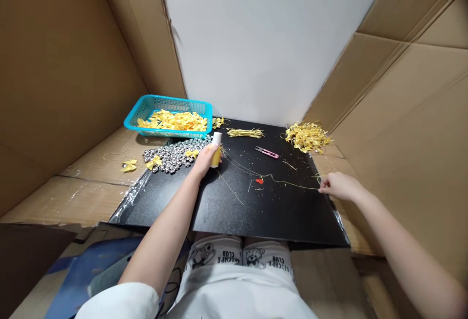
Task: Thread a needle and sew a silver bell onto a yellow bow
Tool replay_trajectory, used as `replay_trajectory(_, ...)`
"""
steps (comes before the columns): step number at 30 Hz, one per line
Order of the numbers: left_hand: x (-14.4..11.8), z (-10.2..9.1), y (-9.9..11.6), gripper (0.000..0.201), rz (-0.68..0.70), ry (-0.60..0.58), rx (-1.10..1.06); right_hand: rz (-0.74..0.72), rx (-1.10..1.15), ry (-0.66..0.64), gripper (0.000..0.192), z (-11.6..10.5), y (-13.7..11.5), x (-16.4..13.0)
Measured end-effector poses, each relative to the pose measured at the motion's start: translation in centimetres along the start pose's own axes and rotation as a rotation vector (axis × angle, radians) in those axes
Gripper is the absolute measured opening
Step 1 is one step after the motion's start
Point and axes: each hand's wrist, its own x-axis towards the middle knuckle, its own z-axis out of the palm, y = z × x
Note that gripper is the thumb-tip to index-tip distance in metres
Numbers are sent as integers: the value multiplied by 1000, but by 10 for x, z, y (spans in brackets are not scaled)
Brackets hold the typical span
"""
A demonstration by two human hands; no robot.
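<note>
My left hand [205, 160] grips a small spool of gold thread [216, 149] with a white top, standing on the black board [234, 207]. From the spool a gold thread [288, 181] runs right across the board to my right hand [338, 185], which pinches its end near the board's right edge. A small red piece [259, 180] lies on the board just below the thread.
A turquoise basket [170, 106] of yellow ribbon bows stands at the back left, with a heap of silver beads [171, 155] in front. Pink snips [267, 152], cut gold strands [245, 132] and a pile of yellow bows [307, 136] lie further back. Cardboard walls enclose both sides.
</note>
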Motion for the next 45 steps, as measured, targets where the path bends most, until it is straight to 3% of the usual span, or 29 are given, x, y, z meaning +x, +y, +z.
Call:
replay_trajectory(2, -1, -1, 0, 50, 4, 1, 12, 20, -16, 8, 10, -7, -5, 9)
replay_trajectory(4, -2, -1, 0, 49, 10, -4, 24, 11, -12, 76, 31, -17, -23, 23)
replay_trajectory(7, -2, 0, -1, 49, 19, -11, 39, -72, 58, 328, 47, -24, -71, 50)
replay_trajectory(8, -2, 0, -1, 49, 21, -13, 42, -89, 70, 357, 49, -23, -89, 61)
replay_trajectory(11, -1, 1, -2, 50, 21, -16, 48, -83, 88, 367, 48, -16, -135, 89)
replay_trajectory(13, -1, 1, -3, 51, 19, -17, 49, -65, 104, 357, 44, -10, -151, 103)
replay_trajectory(21, 0, 0, -5, 52, 8, -17, 38, -7, 206, 296, 28, -11, -160, 124)
replay_trajectory(25, -1, 0, -4, 51, 6, -12, 31, 29, 326, 196, 25, -14, -162, 130)
replay_trajectory(28, -2, 1, -4, 53, 13, -5, 25, 38, 446, 196, 20, -15, -161, 129)
replay_trajectory(32, -3, 1, -3, 52, 22, 1, 23, 20, 666, 294, 14, -16, -169, 110)
replay_trajectory(36, -3, 1, -2, 53, 19, 6, 6, -58, 992, 333, 19, -10, -208, 68)
replay_trajectory(40, -2, 1, -4, 55, 14, 24, -16, -116, 1314, 157, 31, 6, -264, 13)
replay_trajectory(42, -1, 1, -5, 57, 13, 28, -23, -106, 1830, -283, 41, 13, -284, -7)
replay_trajectory(43, -1, 1, -5, 57, 13, 27, -26, -64, 2003, -440, 45, 16, -292, -13)
replay_trajectory(45, -1, 0, -6, 58, 16, 25, -33, 28, 2237, -612, 50, 18, -301, -17)
